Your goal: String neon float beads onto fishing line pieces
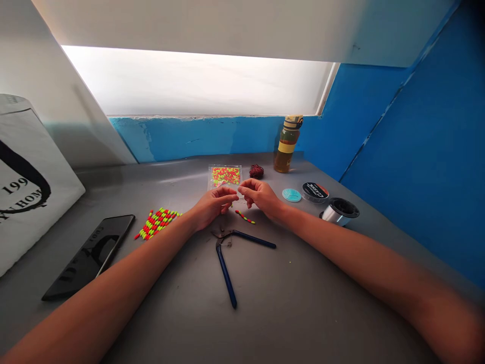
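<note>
My left hand (216,205) and my right hand (261,197) are raised close together over the table, thumbs and fingertips pinched toward each other. What they pinch is too fine to make out. Just below them lies a short row of red and yellow-green beads (245,217). Nearer to me, pliers with blue handles (227,273) rest spread apart on the table. A clear bag of red and yellow-green beads (226,176) lies behind my hands. Left of my left wrist is a flat patch of strung beads (159,222) in the same colours.
A dark phone (89,258) and a white printed bag (34,192) are on the left. Behind stand a dark red bundle of cord (256,171) and a bottle (287,146). Rightward are a blue round label (291,195), a round lid (315,192) and a line spool (339,212).
</note>
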{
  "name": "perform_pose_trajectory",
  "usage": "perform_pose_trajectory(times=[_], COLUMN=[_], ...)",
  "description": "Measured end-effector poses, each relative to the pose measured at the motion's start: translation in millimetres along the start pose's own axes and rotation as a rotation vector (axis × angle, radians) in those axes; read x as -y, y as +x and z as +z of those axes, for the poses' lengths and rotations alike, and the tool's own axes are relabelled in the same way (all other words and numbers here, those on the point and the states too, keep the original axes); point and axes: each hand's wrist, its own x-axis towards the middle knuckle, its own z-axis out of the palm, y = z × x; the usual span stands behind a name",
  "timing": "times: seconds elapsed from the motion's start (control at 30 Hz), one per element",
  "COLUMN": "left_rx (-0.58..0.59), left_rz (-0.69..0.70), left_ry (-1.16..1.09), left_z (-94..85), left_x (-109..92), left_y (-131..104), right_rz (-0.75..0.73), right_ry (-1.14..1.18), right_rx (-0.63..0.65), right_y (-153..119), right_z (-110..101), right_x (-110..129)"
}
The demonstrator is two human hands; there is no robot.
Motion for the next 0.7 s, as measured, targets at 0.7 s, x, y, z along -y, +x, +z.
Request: perform_pose_trajectory(times=[0.7], left_rx=[0.031], left_rz=[-0.041], left_ry=[-0.010], left_z=[-2.5], left_x=[1.9], left_y=[1.2], right_rz=[0.007], right_ry=[0.061], right_rx=[-0.017], right_y=[0.2], right_z=[1.4], right_x=[2.7])
